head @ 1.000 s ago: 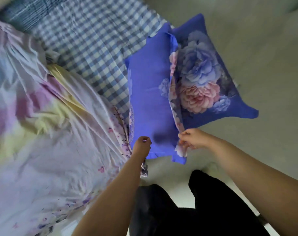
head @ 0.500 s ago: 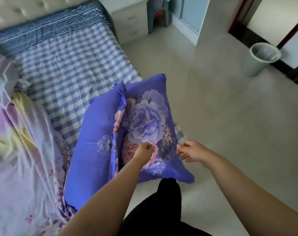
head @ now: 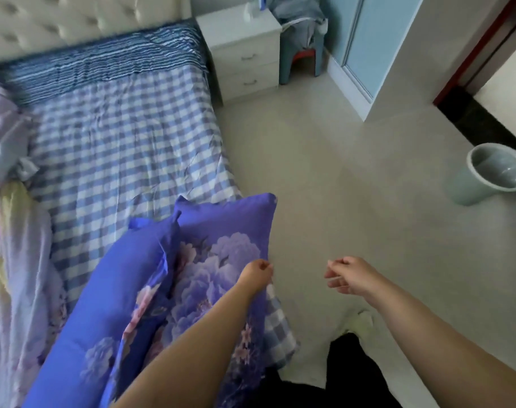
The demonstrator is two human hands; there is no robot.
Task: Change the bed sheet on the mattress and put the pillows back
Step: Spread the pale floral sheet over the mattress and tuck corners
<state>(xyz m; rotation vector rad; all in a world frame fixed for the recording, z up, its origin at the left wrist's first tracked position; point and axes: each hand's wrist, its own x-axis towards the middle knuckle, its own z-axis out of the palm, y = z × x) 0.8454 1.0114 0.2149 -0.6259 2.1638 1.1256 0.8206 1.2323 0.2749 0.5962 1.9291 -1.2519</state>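
Note:
Two blue pillows lie side by side at the near right edge of the bed: a plainer blue one (head: 103, 304) on the left and a flowered one (head: 218, 260) on the right. My left hand (head: 255, 273) grips the flowered pillow's right edge, fingers closed on the fabric. My right hand (head: 349, 275) hovers over the floor to the right, fingers loosely curled and apart, holding nothing. The blue-and-white checked sheet (head: 118, 154) covers the mattress, with a dark striped band at the head end.
A pale pastel quilt (head: 12, 260) is bunched along the bed's left side. A tufted headboard (head: 74, 22), a white nightstand (head: 245, 54), a stool (head: 302, 54) and a wardrobe stand beyond. A pale green bin (head: 492, 175) sits on the floor at right.
The pillows have come down onto the bed edge. My right hand let go of the flowered pillow and moved right; my left hand shifted to that pillow's right edge. The view tilted up.

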